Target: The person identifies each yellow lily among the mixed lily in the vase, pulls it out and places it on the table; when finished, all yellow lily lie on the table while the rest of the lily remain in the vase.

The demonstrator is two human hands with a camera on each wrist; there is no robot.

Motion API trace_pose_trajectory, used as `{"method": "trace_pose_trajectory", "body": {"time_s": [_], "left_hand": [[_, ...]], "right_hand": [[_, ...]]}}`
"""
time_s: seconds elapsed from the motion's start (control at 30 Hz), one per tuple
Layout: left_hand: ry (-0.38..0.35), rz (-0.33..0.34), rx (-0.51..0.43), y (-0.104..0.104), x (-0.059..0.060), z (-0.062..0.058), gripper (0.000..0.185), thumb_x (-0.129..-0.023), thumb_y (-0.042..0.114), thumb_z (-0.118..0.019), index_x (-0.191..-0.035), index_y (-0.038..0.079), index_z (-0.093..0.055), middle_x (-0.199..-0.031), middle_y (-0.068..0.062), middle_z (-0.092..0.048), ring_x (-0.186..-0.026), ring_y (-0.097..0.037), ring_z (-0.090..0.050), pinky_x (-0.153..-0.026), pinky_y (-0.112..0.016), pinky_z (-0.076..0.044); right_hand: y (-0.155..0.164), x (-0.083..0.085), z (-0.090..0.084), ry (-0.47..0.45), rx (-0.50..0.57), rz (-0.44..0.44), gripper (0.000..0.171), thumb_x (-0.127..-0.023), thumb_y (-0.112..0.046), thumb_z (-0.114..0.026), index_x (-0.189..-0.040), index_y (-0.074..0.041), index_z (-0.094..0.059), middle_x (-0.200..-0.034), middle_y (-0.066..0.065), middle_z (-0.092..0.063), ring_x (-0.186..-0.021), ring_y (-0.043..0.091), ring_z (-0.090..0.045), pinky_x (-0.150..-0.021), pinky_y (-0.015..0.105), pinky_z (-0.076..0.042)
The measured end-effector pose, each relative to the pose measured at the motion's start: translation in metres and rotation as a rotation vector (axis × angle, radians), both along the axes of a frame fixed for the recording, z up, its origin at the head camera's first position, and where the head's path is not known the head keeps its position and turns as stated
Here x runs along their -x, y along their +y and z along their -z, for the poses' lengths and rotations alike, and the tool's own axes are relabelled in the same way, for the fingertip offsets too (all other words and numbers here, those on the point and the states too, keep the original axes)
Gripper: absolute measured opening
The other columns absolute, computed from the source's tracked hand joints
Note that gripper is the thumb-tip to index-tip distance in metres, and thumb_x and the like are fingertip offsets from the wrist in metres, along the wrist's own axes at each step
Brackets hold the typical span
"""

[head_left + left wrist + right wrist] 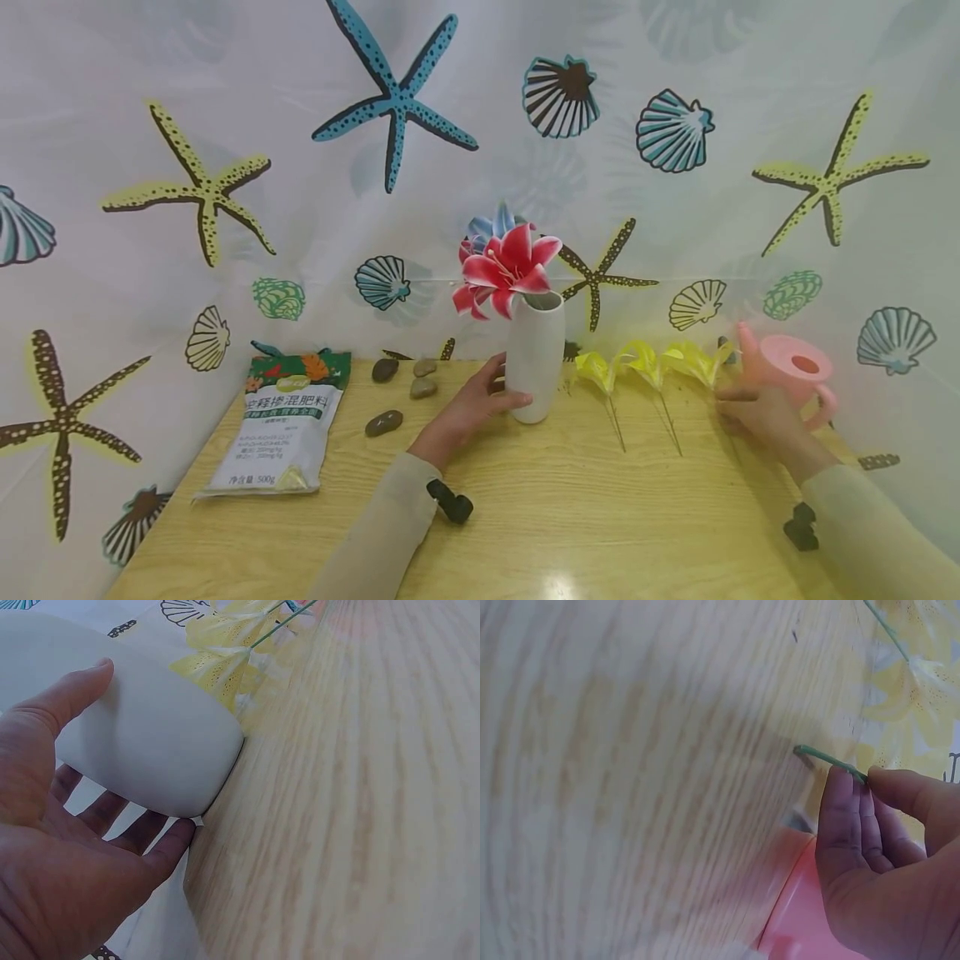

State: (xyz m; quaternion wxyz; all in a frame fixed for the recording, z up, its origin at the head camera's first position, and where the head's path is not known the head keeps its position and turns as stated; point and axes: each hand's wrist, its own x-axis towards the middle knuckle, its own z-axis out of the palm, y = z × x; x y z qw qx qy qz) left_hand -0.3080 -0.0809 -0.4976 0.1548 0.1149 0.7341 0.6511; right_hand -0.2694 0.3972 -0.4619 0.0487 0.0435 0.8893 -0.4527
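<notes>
A white vase stands upright on the wooden table, holding a red lily and a blue lily. My left hand grips it low down, thumb across the near side and fingers around the far side. The left wrist view shows the vase's base on the tabletop. At the right, my right hand pinches the green stem of a yellow lily between thumb and fingertips. Two more yellow lilies, one nearer the vase and one in the middle, lie left of this hand.
A pink watering can stands just behind my right hand. Several dark stones lie left of the vase. Farther left is a fertilizer bag. A patterned curtain hangs behind the table.
</notes>
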Motion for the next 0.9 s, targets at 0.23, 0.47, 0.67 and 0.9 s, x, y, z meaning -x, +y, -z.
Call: {"method": "trace_pose_trajectory", "body": {"time_s": [0.23,0.47,0.67,0.9], "left_hand": [[0.007,0.008,0.022,-0.001,0.001,0.001,0.093,-0.098,0.041,-0.089,-0.173,0.037,-0.036,-0.178,-0.003,-0.043,-0.165,-0.037,-0.042,-0.134,-0.065,-0.039],[0.027,0.019,0.024,-0.007,0.000,0.005,0.092,-0.099,0.040,-0.088,-0.174,0.035,-0.035,-0.179,-0.004,-0.042,-0.165,-0.038,-0.042,-0.134,-0.064,-0.040],[0.053,0.030,0.024,-0.010,0.002,0.006,0.090,-0.100,0.039,-0.086,-0.174,0.034,-0.035,-0.179,-0.005,-0.043,-0.167,-0.038,-0.041,-0.135,-0.065,-0.037],[0.048,0.036,0.051,-0.011,0.001,0.003,0.090,-0.100,0.044,-0.086,-0.174,0.035,-0.035,-0.179,-0.005,-0.042,-0.168,-0.037,-0.039,-0.135,-0.066,-0.037]], "right_hand": [[0.000,-0.003,-0.001,-0.012,0.016,0.000,0.048,-0.110,-0.007,-0.067,-0.143,0.025,-0.057,-0.099,-0.003,-0.081,-0.083,0.004,-0.074,-0.078,0.026,-0.068],[-0.001,-0.003,0.005,-0.012,0.094,-0.016,0.047,-0.109,-0.006,-0.066,-0.140,0.028,-0.056,-0.092,-0.009,-0.081,-0.081,0.004,-0.075,-0.076,0.027,-0.068],[-0.001,0.000,0.007,0.004,0.088,-0.038,0.046,-0.109,-0.006,-0.067,-0.137,0.029,-0.057,-0.092,-0.006,-0.082,-0.081,0.004,-0.075,-0.076,0.026,-0.068],[0.002,-0.003,0.004,0.017,0.038,-0.033,0.041,-0.108,-0.005,-0.068,-0.132,0.028,-0.062,-0.091,-0.003,-0.080,-0.079,0.006,-0.072,-0.074,0.026,-0.066]]}}
